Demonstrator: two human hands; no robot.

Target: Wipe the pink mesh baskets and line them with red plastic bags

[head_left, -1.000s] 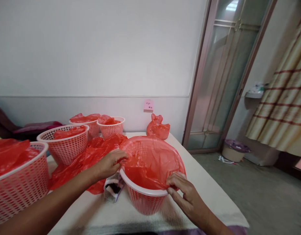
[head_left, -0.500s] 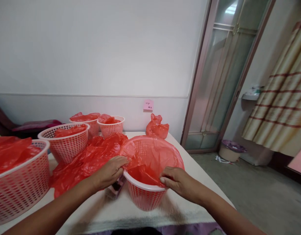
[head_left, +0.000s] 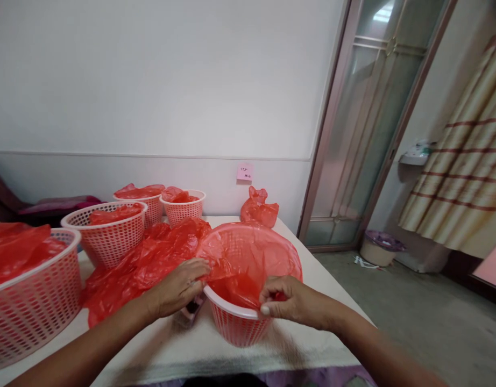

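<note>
Crowding the left half of the frame, four more pink mesh baskets stand on the white table (head_left: pixel 312 258), each with red plastic in it: a large one (head_left: pixel 30 306) cut off at the left edge, a middle one (head_left: pixel 106 236), and two small ones (head_left: pixel 145 204) (head_left: pixel 183 207) by the wall. A loose heap of red bags (head_left: pixel 147 263) lies between them and the centre basket (head_left: pixel 235 322), and a knotted red bag (head_left: pixel 259 207) sits against the wall under a pink sticky note (head_left: pixel 245 172).

At lower centre, the left hand (head_left: pixel 179 287) rests on the basket's left rim with fingers curled together, pinching the red liner bag (head_left: pixel 248 263). The right hand (head_left: pixel 290 301) pinches the liner at the near rim, thumb against fingertips.

A small dark packet (head_left: pixel 190 310) beneath the left hand is mostly hidden and hard to make out. The liner hides the basket's inside.
</note>
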